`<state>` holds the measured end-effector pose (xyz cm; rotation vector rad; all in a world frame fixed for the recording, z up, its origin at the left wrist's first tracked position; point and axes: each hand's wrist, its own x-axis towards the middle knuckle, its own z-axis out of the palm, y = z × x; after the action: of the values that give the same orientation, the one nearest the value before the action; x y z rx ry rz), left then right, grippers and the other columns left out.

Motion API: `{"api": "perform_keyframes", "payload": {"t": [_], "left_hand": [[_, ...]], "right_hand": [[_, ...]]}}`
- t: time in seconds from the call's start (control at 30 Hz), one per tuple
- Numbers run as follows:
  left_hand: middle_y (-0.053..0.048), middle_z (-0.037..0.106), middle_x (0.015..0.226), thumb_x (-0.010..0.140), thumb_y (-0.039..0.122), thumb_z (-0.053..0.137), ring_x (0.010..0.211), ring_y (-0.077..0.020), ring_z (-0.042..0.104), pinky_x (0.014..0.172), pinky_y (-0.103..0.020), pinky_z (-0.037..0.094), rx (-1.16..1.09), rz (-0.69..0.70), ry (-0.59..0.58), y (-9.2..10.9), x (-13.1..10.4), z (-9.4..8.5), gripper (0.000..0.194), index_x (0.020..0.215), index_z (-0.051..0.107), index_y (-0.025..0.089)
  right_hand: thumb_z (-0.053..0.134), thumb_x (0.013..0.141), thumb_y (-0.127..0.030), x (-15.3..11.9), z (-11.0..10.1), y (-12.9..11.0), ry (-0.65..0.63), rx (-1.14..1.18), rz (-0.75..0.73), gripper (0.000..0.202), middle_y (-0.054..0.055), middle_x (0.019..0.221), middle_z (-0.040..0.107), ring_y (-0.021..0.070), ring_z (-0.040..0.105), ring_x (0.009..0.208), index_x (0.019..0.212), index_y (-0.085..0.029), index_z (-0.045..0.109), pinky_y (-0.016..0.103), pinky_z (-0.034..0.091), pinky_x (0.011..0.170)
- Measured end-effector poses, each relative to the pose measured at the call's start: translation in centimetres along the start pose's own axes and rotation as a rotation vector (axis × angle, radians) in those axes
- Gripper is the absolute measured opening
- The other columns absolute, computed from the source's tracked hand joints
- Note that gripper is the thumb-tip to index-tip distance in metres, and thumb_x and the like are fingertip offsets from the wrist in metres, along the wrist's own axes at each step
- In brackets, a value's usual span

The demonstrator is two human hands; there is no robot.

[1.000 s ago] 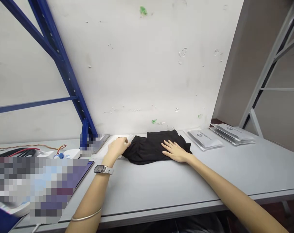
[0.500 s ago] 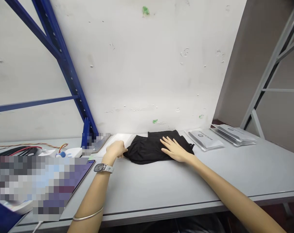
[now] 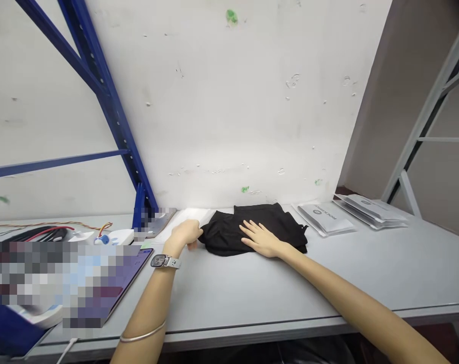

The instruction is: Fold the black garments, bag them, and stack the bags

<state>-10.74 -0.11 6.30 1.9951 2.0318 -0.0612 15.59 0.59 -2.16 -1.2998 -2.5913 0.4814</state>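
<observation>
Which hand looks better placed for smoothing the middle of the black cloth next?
Probably the right hand: it already lies palm down, fingers spread, on the black cloth. The left hand appears to pinch the cloth's left end, away from the middle.

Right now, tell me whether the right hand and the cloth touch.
Touching: the head view shows the right hand spread flat on the cloth, palm down.

a grey table [image 3: 252, 298] carries black cloth [image 3: 290, 226], white packets [image 3: 325, 219] and cables [image 3: 56, 234].
</observation>
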Motion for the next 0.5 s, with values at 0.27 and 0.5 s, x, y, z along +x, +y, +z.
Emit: {"api": "perform_keyframes", "payload": {"t": [0.27, 0.5], "left_hand": [[-0.006, 0.067, 0.056, 0.073, 0.019, 0.044, 0.055, -0.0164, 0.062, 0.055, -0.023, 0.044, -0.105, 0.125, 0.312, 3.9, 0.1, -3.3, 0.021, 0.069, 0.063, 0.013], [-0.01, 0.069, 0.084, 0.081, 0.02, 0.047, 0.081, -0.0218, 0.065, 0.068, -0.027, 0.045, 0.09, 0.277, 0.572, 13.8, -0.5, -3.0, 0.018, 0.083, 0.065, 0.014]], "right_hand": [[0.016, 0.091, -0.065, 0.1, 0.1, 0.1, 0.029, 0.058, -0.014, 0.071, 0.0, 0.157, 0.008, 0.0219, 0.0, 0.144, 0.15, -0.025, 0.02, 0.043, 0.0, 0.116], [0.027, 0.09, -0.065, -0.1, -2.4, 2.1, 0.458, 0.707, 0.154, 0.073, 0.005, 0.154, 0.024, 0.0194, 0.021, 0.142, 0.148, -0.021, 0.025, 0.039, 0.013, 0.117]]}}
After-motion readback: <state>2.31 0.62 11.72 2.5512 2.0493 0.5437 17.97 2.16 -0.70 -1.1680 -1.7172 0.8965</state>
